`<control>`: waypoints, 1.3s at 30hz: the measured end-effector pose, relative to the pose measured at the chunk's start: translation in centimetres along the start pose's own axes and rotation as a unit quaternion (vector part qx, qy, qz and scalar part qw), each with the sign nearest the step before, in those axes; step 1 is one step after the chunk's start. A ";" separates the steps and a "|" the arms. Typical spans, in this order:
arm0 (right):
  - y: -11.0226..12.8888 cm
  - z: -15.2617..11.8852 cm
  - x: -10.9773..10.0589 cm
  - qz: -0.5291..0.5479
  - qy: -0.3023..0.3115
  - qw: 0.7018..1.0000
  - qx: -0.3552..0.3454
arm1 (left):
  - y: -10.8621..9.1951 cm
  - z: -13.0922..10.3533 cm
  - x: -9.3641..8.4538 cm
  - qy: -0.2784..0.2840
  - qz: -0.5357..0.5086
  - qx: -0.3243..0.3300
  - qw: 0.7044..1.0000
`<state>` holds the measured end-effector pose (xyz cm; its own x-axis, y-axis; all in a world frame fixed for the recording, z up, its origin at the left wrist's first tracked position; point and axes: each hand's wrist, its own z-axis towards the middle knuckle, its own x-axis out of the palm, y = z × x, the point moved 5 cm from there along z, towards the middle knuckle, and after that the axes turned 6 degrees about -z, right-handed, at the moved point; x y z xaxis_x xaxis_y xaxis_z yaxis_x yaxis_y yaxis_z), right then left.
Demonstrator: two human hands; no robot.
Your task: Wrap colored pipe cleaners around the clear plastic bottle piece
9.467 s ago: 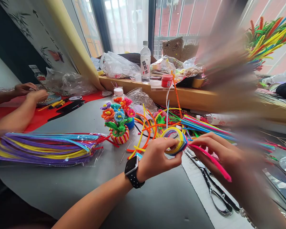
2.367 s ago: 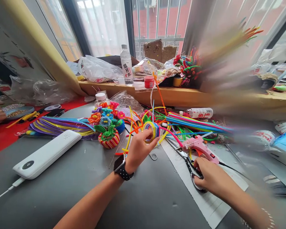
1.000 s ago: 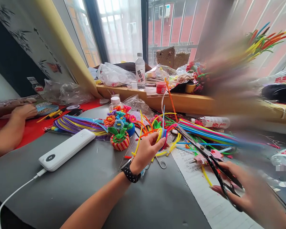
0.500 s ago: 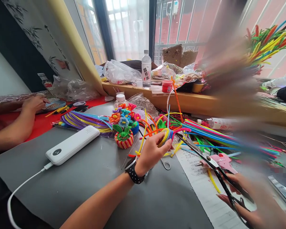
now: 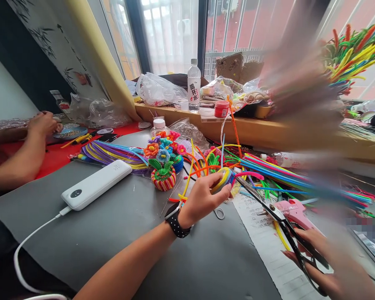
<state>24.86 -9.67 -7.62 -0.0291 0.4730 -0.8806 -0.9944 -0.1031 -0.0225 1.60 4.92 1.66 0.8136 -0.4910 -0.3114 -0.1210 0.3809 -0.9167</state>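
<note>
My left hand (image 5: 203, 200), a patterned watch strap on its wrist, pinches a small ringed coil of fuzzy pipe cleaner (image 5: 221, 180), yellow with blue. A pink pipe cleaner tail (image 5: 250, 174) sticks out to the right beside it. My right hand (image 5: 318, 254) grips long black-handled scissors (image 5: 276, 212). Their blade tips are at the coil's right side, by the pink tail; whether they touch it I cannot tell. A blurred patch hides part of my right wrist. Left of the coil stands a striped pot of pipe cleaner flowers (image 5: 163, 179).
A white power bank (image 5: 96, 185) with a cable lies at left. Pipe cleaner bundles (image 5: 112, 156) spread behind it. A pink glue gun (image 5: 295, 210) rests on written paper (image 5: 262, 246). A water bottle (image 5: 193, 87) stands on the sill. Another person's hands (image 5: 43, 125) work over a bead tray (image 5: 70, 131).
The scissor blades look closer together at the coil's right edge. My left hand has shifted slightly right and keeps its hold on the coil. The other person's hands have drawn together.
</note>
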 end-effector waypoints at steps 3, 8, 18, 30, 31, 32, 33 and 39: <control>0.8 0.2 -0.6 -0.025 -0.030 0.999 -0.023 | 0.1 0.0 0.0 0.006 0.002 0.001 1.000; 2.3 1.2 -1.3 -0.042 -0.053 0.992 -0.105 | 0.5 0.0 0.0 0.012 -0.047 -0.023 0.999; 1.9 1.2 0.2 0.042 0.123 0.990 -0.052 | 0.7 0.1 0.3 0.032 -0.177 -0.058 0.982; 4.1 1.3 -1.3 -0.003 0.005 0.995 -0.096 | 0.9 -0.1 0.6 0.042 -0.061 -0.042 0.996; 4.2 1.3 -1.4 -0.010 -0.005 0.995 -0.098 | 0.9 -0.1 0.6 0.042 -0.065 -0.044 0.996; 4.3 1.3 -1.5 -0.016 -0.011 0.995 -0.102 | 0.9 -0.1 0.6 0.041 -0.071 -0.047 0.996; 4.5 1.4 -1.6 -0.021 -0.015 0.994 -0.104 | 0.8 -0.1 0.6 0.041 -0.077 -0.051 0.995; 5.1 2.0 -1.9 0.029 0.008 0.995 -0.100 | 0.7 0.0 0.7 0.053 -0.123 -0.058 0.989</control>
<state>19.61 -9.37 -5.12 -0.0829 0.4464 -0.8910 -0.9509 -0.3030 -0.0634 2.05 4.83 0.75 0.7633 -0.6392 -0.0941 0.0036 0.1498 -0.9887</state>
